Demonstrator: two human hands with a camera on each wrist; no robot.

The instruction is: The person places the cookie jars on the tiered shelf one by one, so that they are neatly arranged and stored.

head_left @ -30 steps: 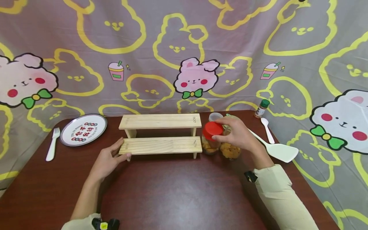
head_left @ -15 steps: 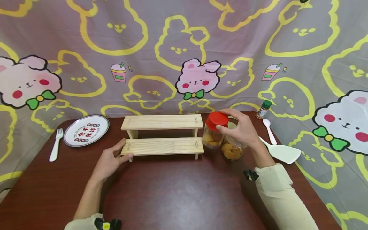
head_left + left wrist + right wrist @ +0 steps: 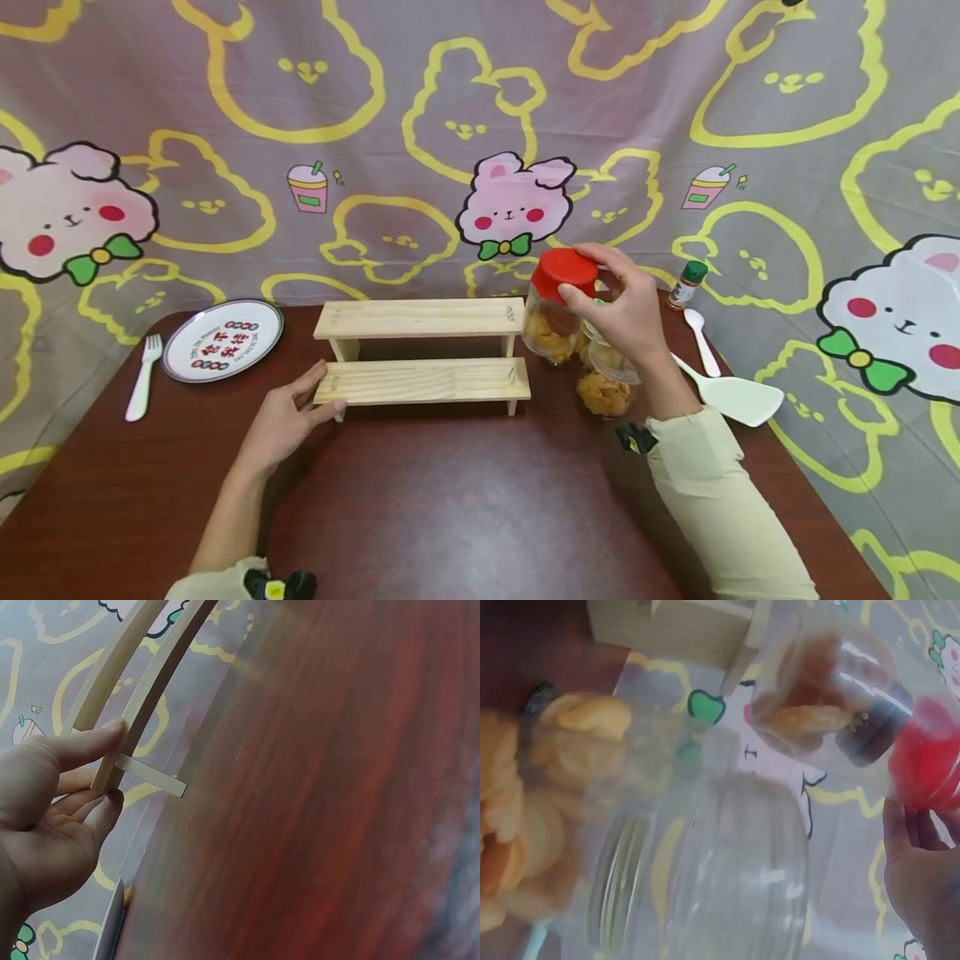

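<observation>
My right hand [image 3: 626,304] grips the red lid [image 3: 567,273] of a clear jar [image 3: 546,325] with brown cookies inside. The jar hangs slightly tilted at the right end of a two-step wooden rack [image 3: 420,381], raised to about upper-step height. In the right wrist view the held jar [image 3: 825,690] lies at the upper right. At the rack's left end, my left hand [image 3: 281,421] pinches the lower step between thumb and fingers. The left wrist view shows this step [image 3: 154,694] between the fingertips. Another clear cookie jar [image 3: 603,393] stands below my right hand.
Behind the right hand, more jars are partly hidden. A white spatula [image 3: 738,398], a white spoon [image 3: 701,342] and a green-capped spice bottle [image 3: 686,286] lie or stand at right. A plate [image 3: 225,340] and a white fork [image 3: 144,379] are at left. A patterned curtain [image 3: 375,158] backs the table.
My right hand has lifted the red-lidded jar up off its place among the other jars. The left hand stays on the rack's left end.
</observation>
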